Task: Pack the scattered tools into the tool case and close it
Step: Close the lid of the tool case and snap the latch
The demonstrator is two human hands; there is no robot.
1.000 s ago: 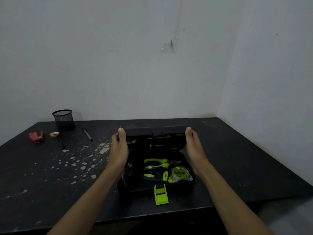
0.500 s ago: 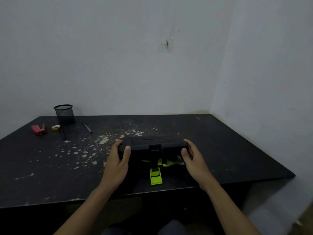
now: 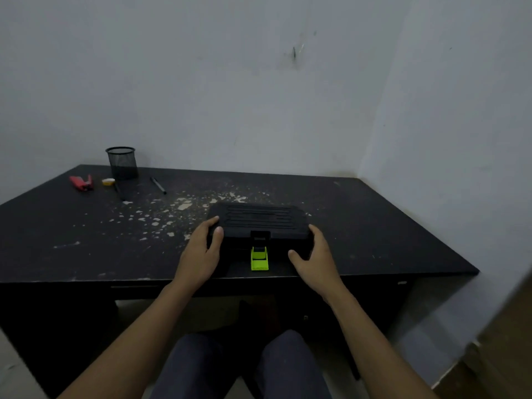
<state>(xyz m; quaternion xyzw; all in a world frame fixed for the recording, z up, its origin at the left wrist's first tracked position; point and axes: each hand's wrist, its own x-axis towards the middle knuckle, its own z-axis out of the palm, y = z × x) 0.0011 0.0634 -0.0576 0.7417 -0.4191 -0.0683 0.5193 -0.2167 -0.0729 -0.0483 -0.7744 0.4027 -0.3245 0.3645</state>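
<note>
The black tool case point(image 3: 257, 221) lies near the front edge of the dark desk point(image 3: 359, 226) with its ribbed lid down, so the tools inside are hidden. Its lime-green latch point(image 3: 259, 259) hangs open, flat on the desk in front of the case. My left hand point(image 3: 201, 254) grips the lid's front left corner, fingers on top and thumb on the front face. My right hand point(image 3: 315, 257) holds the front right corner with fingers wrapped around the side.
At the desk's back left stand a black mesh pen cup point(image 3: 121, 162), a red tool point(image 3: 82, 182), a small yellow tape roll point(image 3: 108, 182) and two pens point(image 3: 157, 185). White paint flecks point(image 3: 161, 214) cover the left middle. Walls close off the back and right.
The lid has swung down from upright to flat on the case, hiding the pliers and tape measure. Both hands came down with it to the front corners.
</note>
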